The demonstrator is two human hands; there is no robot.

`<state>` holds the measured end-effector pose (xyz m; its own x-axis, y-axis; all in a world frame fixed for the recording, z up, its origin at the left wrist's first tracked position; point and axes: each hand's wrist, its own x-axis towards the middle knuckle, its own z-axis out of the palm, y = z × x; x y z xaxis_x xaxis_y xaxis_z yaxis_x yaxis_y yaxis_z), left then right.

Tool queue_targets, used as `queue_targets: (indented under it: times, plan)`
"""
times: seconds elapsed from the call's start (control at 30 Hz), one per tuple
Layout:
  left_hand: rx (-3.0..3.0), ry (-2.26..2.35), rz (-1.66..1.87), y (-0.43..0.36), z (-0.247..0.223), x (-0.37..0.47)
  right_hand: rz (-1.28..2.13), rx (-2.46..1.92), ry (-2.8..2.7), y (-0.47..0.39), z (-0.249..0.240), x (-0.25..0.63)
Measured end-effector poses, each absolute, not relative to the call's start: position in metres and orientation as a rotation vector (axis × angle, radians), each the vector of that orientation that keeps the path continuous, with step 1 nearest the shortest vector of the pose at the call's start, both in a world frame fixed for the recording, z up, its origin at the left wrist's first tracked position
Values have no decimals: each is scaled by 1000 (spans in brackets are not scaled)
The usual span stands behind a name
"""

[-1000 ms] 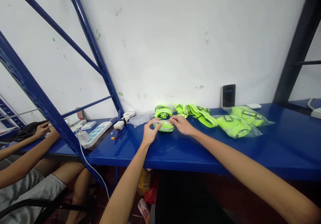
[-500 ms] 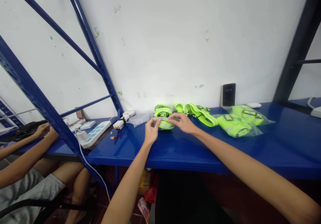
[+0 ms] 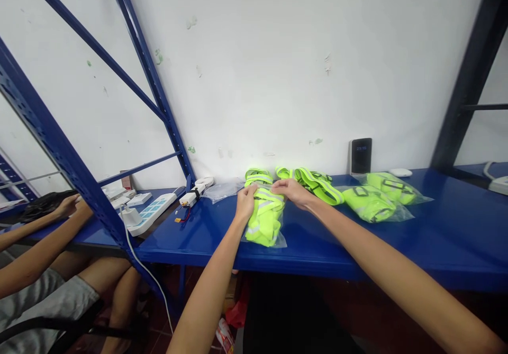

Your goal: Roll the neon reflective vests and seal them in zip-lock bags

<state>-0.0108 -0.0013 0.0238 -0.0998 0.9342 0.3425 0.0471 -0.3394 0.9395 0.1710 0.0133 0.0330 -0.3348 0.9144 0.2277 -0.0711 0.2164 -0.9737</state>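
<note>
A clear plastic bag (image 3: 281, 241) with a neon-yellow reflective strap bundle (image 3: 264, 219) inside is held over the desk (image 3: 448, 232), its mouth end toward the wall (image 3: 254, 79) and its lower end toward the person; whether that lower end rests on the surface I cannot tell. The left hand (image 3: 246, 200) is closed, thumb and fingers pinching the bag's upper left corner. The right hand (image 3: 291, 191) pinches the upper right corner the same way, fingers curled together.

Just behind the bag lies a coiled neon strap (image 3: 257, 174); behind it and to its right is a loose reflective strap (image 3: 313, 183) with dark buckles. Farther right of the bag are two bagged bundles, a nearer one (image 3: 369, 204) and a farther one (image 3: 391, 187), with a dark-faced device (image 3: 361, 156) upright behind them. Left of the bag are a flat plastic bag (image 3: 224, 190), a white fan-like device (image 3: 204, 181) and, well apart, a power strip (image 3: 154, 214). Beyond that, a co-worker's hand (image 3: 67, 206) shows.
</note>
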Motion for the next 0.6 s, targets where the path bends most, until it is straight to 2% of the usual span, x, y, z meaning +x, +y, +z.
queue_targets:
  times: [0.13, 0.3, 0.6]
  plan:
    - [1346, 1131, 1259, 10, 1, -13, 1429, -1046, -1710, 13, 27, 177]
    - [1351, 1124, 1110, 8, -2, -15, 1433, -1117, -1831, 9, 26, 178]
    - [1385, 1094, 1094, 4, -3, -20, 1079, -1004, -2021, 15, 20, 177]
